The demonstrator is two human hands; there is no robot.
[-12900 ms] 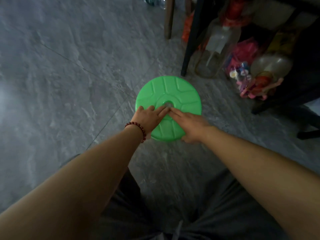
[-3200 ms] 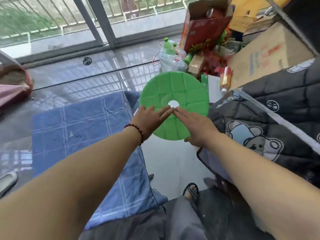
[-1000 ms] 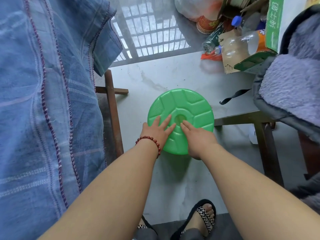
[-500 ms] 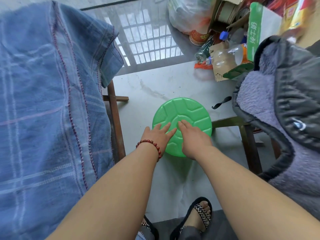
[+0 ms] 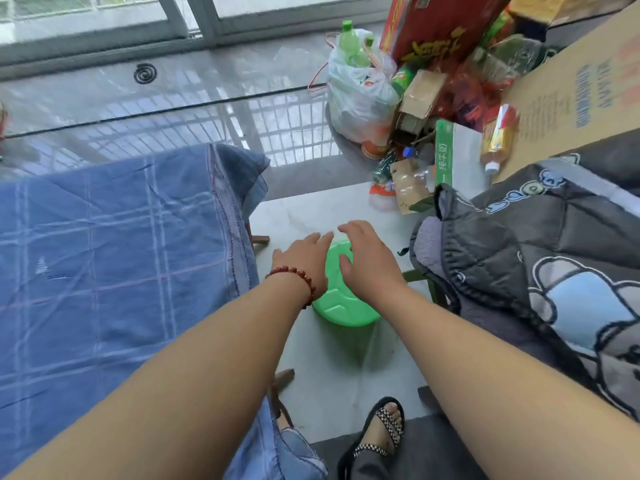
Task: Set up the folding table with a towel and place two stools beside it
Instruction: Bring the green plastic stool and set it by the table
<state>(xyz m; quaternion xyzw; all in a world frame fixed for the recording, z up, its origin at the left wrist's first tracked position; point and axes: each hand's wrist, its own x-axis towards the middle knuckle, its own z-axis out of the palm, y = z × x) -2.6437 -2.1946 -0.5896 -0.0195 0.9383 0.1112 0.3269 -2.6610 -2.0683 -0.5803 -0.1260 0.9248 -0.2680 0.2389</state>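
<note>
The fingers (image 5: pixel 320 239) of the left hand (image 5: pixel 301 261) and of the right hand (image 5: pixel 369 265) are held loosely spread over the green stool (image 5: pixel 341 303), with nothing gripped; whether they touch it cannot be told. The stool is set on the pale floor (image 5: pixel 332 375), just beside the table (image 5: pixel 260 239) draped with a blue checked towel (image 5: pixel 114 258), and a dark quilted blanket (image 5: pixel 519 254) is seen at its right

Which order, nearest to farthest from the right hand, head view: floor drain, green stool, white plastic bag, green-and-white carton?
1. green stool, directly beneath the right hand.
2. green-and-white carton, ahead and to the right.
3. white plastic bag, farther ahead, beside the boxes.
4. floor drain, far ahead on the left, near the door track.
</note>
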